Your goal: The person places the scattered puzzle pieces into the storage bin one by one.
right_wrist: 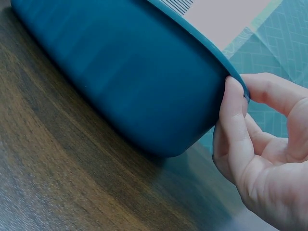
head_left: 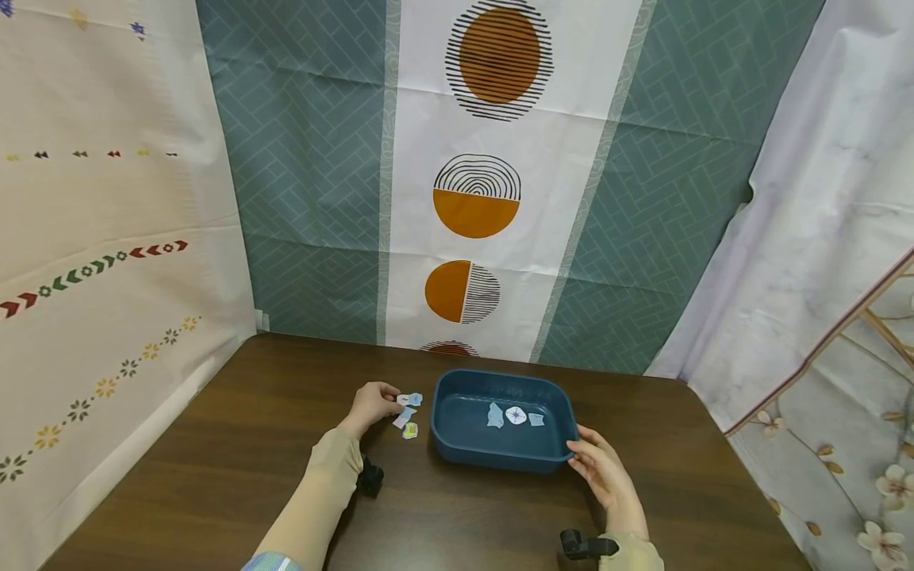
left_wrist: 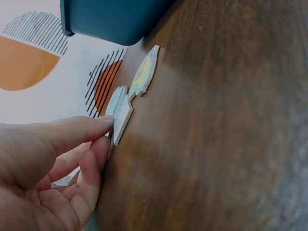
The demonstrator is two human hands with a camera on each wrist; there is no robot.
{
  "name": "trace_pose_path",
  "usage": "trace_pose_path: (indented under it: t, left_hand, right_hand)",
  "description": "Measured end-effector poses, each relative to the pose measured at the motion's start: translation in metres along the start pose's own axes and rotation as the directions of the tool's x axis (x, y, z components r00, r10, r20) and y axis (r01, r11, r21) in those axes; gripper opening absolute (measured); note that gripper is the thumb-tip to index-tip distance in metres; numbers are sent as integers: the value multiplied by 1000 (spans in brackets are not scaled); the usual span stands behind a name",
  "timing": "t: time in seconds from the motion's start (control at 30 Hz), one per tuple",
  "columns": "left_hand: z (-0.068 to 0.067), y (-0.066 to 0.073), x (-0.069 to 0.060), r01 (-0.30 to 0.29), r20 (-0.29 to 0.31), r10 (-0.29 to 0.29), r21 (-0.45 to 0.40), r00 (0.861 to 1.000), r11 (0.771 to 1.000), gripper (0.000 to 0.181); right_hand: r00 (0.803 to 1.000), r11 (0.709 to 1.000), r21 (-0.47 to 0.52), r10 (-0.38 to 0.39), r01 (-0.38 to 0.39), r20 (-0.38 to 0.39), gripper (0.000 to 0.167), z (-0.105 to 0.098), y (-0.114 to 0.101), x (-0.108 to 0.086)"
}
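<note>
My left hand (head_left: 373,406) is low over the table left of the bin, thumb and fingers curled together at the edge of a small flat puzzle piece (head_left: 403,400). Beside it lie a pale piece (head_left: 404,417) and a yellow-and-blue piece (head_left: 410,431); in the left wrist view this yellowish piece (left_wrist: 144,72) lies beyond my fingertips. Part of the touched piece is hidden by the fingers. My right hand (head_left: 601,469) grips the rim of a dark blue plastic bin (head_left: 500,457) at its near right corner, as the right wrist view shows with the fingers (right_wrist: 236,115).
Inside the bin lie a light blue piece (head_left: 495,415), a round white piece with a star design (head_left: 516,415) and a small blue piece (head_left: 536,419). The brown wooden table (head_left: 443,515) meets a hanging patterned cloth (head_left: 314,198) at the back.
</note>
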State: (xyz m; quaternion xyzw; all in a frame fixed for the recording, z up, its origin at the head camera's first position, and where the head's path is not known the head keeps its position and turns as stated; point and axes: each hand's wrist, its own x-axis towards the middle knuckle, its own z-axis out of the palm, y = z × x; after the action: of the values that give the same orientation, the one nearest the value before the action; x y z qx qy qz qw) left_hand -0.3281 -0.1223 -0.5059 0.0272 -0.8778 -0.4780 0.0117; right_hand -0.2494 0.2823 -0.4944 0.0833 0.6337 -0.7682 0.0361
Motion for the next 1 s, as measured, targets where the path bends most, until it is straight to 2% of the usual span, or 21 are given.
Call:
trace_pose_path:
  t: [0.33, 0.6, 0.7, 0.73, 0.83, 1.0]
  left_hand:
    - [-1, 5, -4, 17, 13, -17, -46, 1000, 999, 28]
    - [-3, 0, -1, -54, 34, 58, -109, 998, 993, 21]
    - [-1, 0, -1, -25, 36, 30, -140, 999, 990, 20]
    - [-1, 2, -1, 11, 39, -5, -149, 999, 989, 20]
    - [0, 4, -3, 52, 47, -43, -200, 998, 978, 22]
    - [-2, 1, -4, 56, 66, -40, -262, 997, 963, 26]
  right_hand:
    - [1000, 1000, -7, 5, -5, 5, 33, 0, 0, -1]
    - [1000, 1000, -10, 17, -17, 3, 36, -1, -2, 0]
    - [1000, 1000, -13, 17, -17, 5, 37, -1, -2, 1]
    - [1000, 1000, -14, 17, -17, 6, 37, -1, -2, 1]
    - [1000, 1000, -14, 14, -14, 7, 37, -1, -1, 1]
    - [1000, 1000, -20, 10, -9, 13, 34, -2, 0, 1]
